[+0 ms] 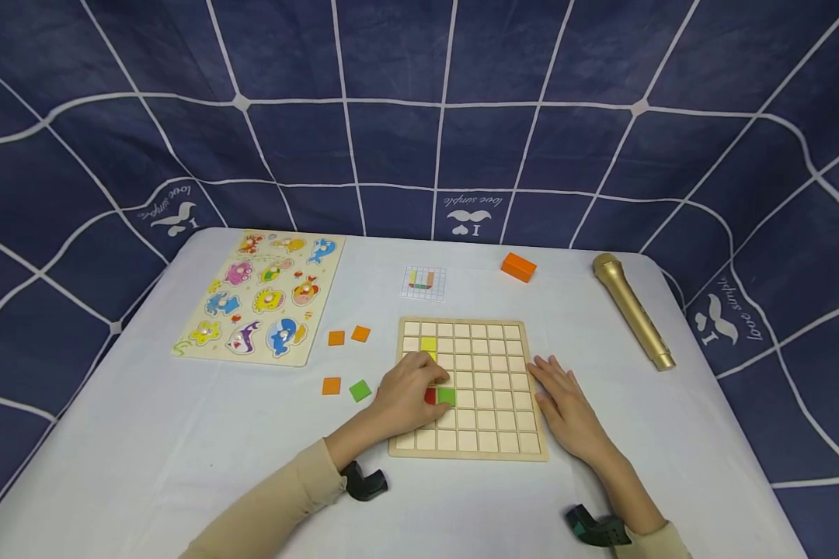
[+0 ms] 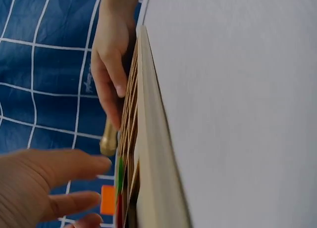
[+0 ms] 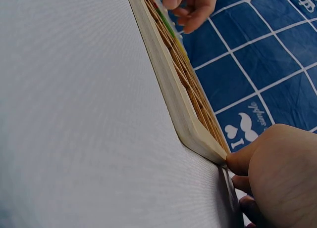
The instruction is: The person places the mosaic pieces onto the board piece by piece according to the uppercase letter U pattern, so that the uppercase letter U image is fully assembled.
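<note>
A wooden grid board point(image 1: 468, 441) lies on the table. My left hand point(image 1: 403, 392) hovers over its left part with fingers bent and apart; no tile shows between them in the left wrist view. Just beside the thumb sit a red tile point(image 1: 430, 395) and a green tile point(image 1: 447, 397) in neighbouring cells. Yellow tiles point(image 1: 429, 343) fill cells farther up, partly behind the fingers. At the board's right edge rests my right hand point(image 1: 572, 411), fingers extended; its thumb point(image 3: 237, 161) touches the rim in the right wrist view.
Left of the board lie loose orange tiles point(image 1: 332, 386) and a green tile point(image 1: 360, 390). An animal puzzle board point(image 1: 259, 299) is at the far left. A pattern card point(image 1: 423, 283), an orange block point(image 1: 518, 267) and a gold microphone point(image 1: 632, 310) lie toward the back.
</note>
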Demonstrator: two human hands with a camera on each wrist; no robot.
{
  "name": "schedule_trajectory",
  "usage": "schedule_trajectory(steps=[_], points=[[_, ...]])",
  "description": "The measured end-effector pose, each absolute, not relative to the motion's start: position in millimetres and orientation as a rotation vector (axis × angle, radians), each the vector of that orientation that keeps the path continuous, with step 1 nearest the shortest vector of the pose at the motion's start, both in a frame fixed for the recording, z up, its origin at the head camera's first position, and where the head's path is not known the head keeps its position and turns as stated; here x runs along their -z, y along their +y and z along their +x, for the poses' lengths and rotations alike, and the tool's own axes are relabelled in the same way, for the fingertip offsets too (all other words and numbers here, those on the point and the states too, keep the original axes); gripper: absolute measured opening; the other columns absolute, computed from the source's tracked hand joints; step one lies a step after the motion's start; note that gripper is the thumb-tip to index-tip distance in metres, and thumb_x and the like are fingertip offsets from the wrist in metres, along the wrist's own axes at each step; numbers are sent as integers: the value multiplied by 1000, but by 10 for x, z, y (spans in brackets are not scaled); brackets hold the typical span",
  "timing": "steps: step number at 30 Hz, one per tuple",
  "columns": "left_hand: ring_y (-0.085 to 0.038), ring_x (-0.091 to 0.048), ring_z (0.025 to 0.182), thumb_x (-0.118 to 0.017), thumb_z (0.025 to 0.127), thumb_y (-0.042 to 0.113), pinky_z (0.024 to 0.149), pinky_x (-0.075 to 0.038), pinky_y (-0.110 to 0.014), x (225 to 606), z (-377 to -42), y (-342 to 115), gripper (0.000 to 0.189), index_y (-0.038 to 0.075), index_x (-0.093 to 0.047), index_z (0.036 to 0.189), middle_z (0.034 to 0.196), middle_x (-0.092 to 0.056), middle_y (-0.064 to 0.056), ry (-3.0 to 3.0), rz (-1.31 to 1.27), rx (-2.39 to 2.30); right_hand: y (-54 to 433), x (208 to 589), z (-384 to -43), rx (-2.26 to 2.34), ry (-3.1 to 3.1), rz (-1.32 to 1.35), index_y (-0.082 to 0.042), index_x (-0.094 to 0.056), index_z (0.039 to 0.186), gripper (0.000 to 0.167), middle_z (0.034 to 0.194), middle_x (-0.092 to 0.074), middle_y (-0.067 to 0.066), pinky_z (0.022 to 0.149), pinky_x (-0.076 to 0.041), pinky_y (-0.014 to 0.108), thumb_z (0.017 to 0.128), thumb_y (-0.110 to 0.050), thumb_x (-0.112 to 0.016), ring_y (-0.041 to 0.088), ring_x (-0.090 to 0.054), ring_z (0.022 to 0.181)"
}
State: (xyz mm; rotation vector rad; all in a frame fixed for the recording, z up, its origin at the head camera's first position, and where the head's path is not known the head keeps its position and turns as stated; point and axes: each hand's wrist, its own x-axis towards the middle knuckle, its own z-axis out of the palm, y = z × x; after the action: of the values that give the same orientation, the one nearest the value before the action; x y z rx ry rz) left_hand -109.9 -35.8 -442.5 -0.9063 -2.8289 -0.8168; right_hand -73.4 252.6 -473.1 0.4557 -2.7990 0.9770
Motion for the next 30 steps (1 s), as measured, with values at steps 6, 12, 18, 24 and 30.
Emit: schedule_trajectory(steps=[6, 12, 18, 24, 30], points=[[-9, -42, 91, -79, 66, 28, 71, -41, -27, 4304, -1086, -643, 51, 13, -64, 112, 101, -50, 4, -2791, -826, 931, 2522, 4726, -745, -975, -2795, 458, -1, -46, 133, 44, 141, -36, 19, 104, -10, 57, 90, -3, -53, 37, -21, 134], [-16, -47, 94, -82, 65, 27, 77, -41, -34, 4303, -1042, -1093, 59, 12, -60, 118, 107, -53, -4, -2740, -699, 1020, 2521, 4716, -745, -979, -2793, 458, -1, -46, 133, 44, 141, -36, 19, 105, -10, 57, 90, -3, -53, 38, -21, 134], [-21, -49, 90, -84, 62, 24, 74, -39, -36, 4427, -1012, -1446, 58, 10, -62, 114, 105, -54, -4, -2738, -565, 1064, 2524, 4723, -742, -979, -2800, 446, -1, -45, 134, 44, 142, -36, 19, 105, -9, 57, 91, -4, -53, 37, -21, 134], [-17, -47, 88, -85, 61, 25, 73, -39, -35, 4590, -1025, -1595, 53, 10, -65, 108, 100, -54, -3, -2735, -532, 1065, 2527, 4748, -742, -986, -2797, 450, -2, -45, 134, 44, 142, -36, 18, 105, -9, 56, 91, -4, -53, 37, -20, 135], [-17, -45, 95, -85, 61, 25, 79, -38, -37, 4705, -1040, -1609, 46, 11, -67, 102, 98, -53, 2, -2737, -554, 1027, 2529, 4760, -740, -979, -2799, 448, -2, -45, 134, 44, 142, -36, 18, 105, -10, 56, 91, -5, -53, 36, -20, 135]])
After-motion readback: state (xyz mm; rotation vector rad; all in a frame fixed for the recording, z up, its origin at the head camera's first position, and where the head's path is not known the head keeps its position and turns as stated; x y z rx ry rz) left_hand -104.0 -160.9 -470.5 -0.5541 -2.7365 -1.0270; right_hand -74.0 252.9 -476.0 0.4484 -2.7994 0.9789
